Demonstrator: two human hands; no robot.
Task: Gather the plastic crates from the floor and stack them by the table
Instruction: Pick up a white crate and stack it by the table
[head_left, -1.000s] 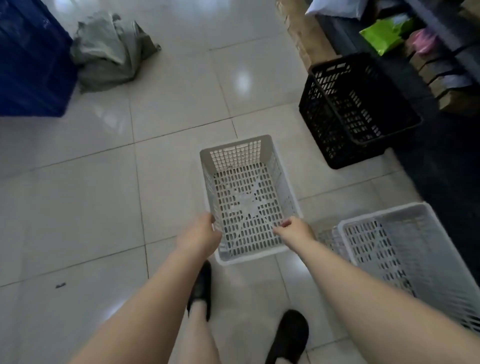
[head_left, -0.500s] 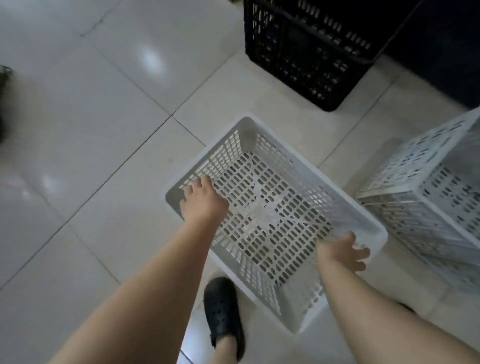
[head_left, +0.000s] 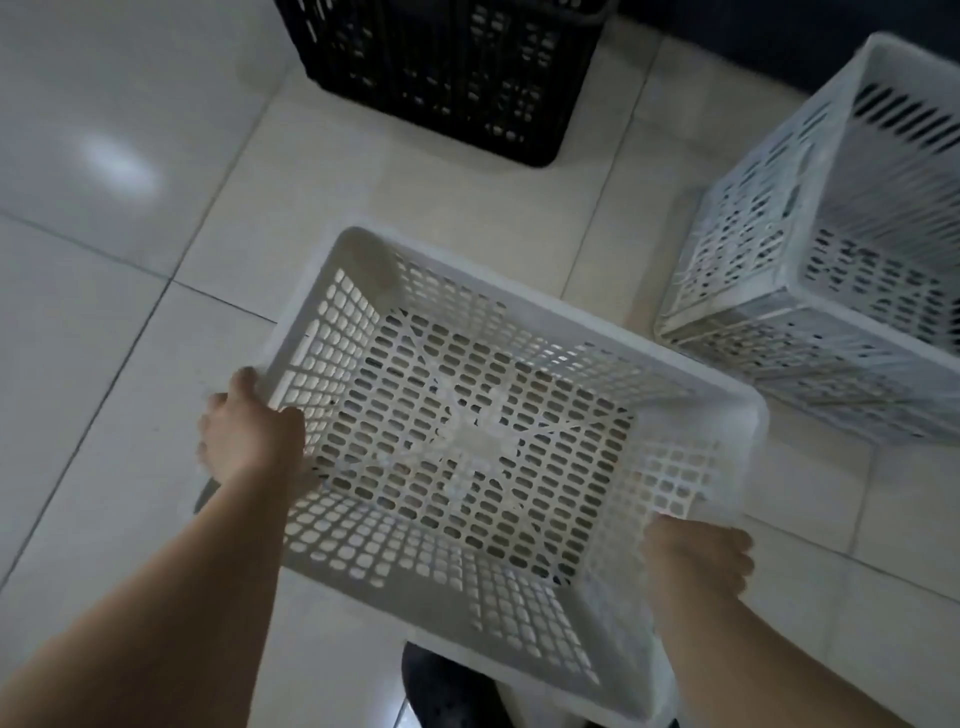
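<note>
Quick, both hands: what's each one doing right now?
Left hand: closed on the rim of the white perforated plastic crate.
Right hand: gripping the same crate's opposite rim.

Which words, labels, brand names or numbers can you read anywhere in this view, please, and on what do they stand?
None: no readable text shows on the white perforated plastic crate held in both hands, the second white plastic crate, the black plastic crate or the pale tiled floor.

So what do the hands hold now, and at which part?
Both hold the white crate by its rim: the left hand on the left side, the right hand on the opposite side.
</note>
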